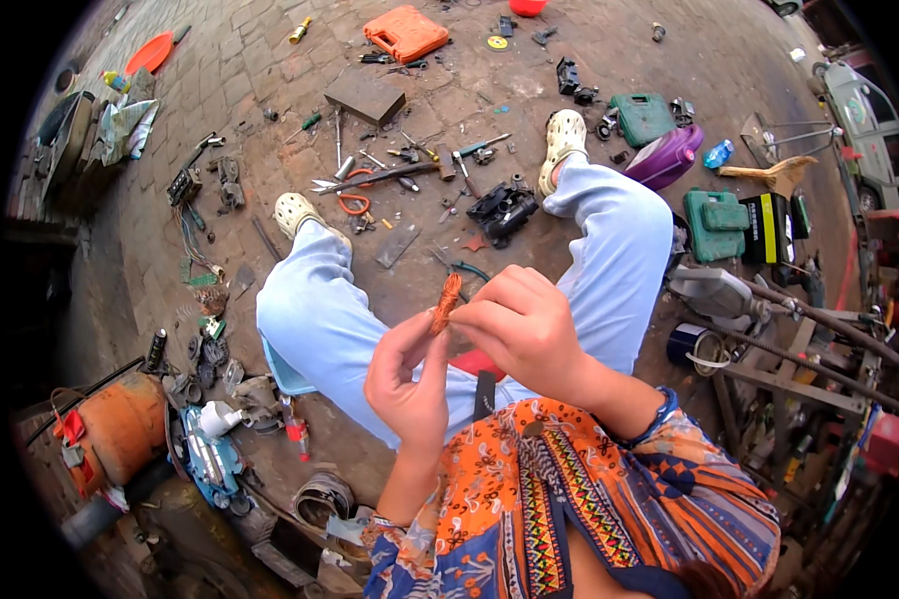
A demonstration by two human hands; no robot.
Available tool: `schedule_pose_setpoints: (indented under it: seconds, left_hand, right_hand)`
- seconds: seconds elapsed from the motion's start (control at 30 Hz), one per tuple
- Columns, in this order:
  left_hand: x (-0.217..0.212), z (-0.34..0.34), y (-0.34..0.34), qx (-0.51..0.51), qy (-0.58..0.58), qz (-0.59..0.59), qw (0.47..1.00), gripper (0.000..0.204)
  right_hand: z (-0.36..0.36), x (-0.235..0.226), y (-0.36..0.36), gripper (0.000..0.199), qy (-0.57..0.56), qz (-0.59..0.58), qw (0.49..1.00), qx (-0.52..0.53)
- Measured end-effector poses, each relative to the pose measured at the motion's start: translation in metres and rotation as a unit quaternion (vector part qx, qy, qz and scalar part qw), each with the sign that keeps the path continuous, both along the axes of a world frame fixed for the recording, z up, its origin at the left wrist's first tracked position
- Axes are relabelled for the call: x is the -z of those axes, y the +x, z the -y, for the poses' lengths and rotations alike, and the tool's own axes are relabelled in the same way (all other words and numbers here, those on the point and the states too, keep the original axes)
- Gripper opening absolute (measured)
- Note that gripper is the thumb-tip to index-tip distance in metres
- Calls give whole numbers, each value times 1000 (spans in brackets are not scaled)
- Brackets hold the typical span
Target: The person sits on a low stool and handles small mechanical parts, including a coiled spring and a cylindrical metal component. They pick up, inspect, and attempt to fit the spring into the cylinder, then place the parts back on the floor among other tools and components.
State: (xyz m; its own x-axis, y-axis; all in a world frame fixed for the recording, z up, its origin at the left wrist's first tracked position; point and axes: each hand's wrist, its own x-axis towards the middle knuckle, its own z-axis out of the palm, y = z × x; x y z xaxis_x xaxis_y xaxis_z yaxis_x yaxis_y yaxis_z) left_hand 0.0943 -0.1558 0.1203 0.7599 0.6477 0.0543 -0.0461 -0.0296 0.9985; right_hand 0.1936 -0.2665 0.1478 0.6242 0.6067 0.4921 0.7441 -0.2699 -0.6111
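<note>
A small bundle of copper wire (448, 298), reddish-brown and wound tight, stands upright between my hands above my lap. My left hand (410, 374) pinches its lower end between thumb and fingers. From the right, my right hand (521, 327) is closed in a pinch against the side of the bundle, its fingertips at the wire. Part of the bundle's lower end is hidden by my fingers. Just beyond, on the ground, lie pliers with dark teal handles (472, 270), partly covered by my right hand.
Between my feet lie orange-handled scissors (354, 204), a black metal part (502, 212) and several loose tools. Farther off are a stone block (366, 97) and an orange case (407, 33). A purple jug (663, 157) is at right; a rusty orange cylinder (120, 429) lies at left.
</note>
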Motion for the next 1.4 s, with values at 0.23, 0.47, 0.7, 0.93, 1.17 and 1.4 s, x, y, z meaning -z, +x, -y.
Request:
schedule_pose_setpoints:
  seconds: [0.23,0.47,0.7,0.93,1.17,1.4]
  left_hand:
    - [3,4,2,-22,73,-14,997,22]
    - [0,1,5,-9,-10,-19,1000,21]
    - [-3,-6,14,22,-177,1,984,20]
    - [-1,-7,13,33,-193,-11,981,20]
    - [1,-7,13,36,-163,-16,986,19]
    - [1,-5,12,27,-101,-23,994,20]
  right_hand:
    - [-1,-4,-1,20,-30,19,999,0]
    - [-2,1,3,21,-19,48,999,4]
    - [3,3,15,18,-17,83,996,-22]
    - [4,7,15,17,-8,71,997,-31]
    - [3,9,17,17,-12,97,995,-33]
    - [5,4,20,17,-47,83,994,-51]
